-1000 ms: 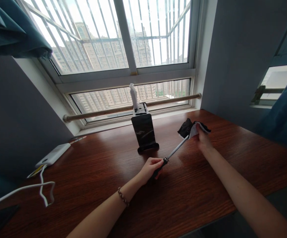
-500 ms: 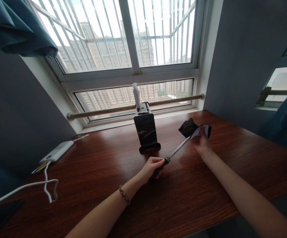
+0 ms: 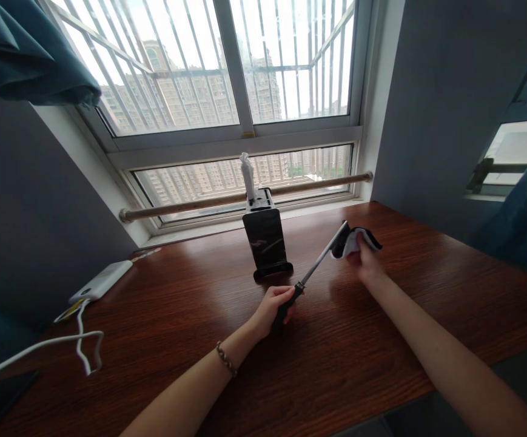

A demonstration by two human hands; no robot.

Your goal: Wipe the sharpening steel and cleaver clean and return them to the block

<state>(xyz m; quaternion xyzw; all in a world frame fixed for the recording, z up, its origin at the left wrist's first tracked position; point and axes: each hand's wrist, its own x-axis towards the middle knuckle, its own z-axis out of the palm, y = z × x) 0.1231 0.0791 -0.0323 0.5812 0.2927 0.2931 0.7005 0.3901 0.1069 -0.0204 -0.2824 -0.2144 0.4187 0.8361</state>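
Note:
My left hand [image 3: 273, 305] is wrapped round the black handle of a long thin steel rod [image 3: 322, 255], which slants up and to the right above the wooden table [image 3: 199, 340]. My right hand [image 3: 364, 260] grips a bunched black and white cloth [image 3: 353, 239] right beside the rod's far tip. A black knife block [image 3: 265, 240] stands just behind my left hand, with a white wrapped handle [image 3: 246, 175] sticking out of its top.
A white power bank [image 3: 102, 281] with a white cable [image 3: 58, 343] lies at the table's left end. A wooden rail [image 3: 245, 195] runs along the barred window behind. Teal curtains hang at the upper left and at the right.
The rod's tip has come out of the cloth and now shows bare. The cloth is bunched tighter in my right hand. My left hand has barely shifted.

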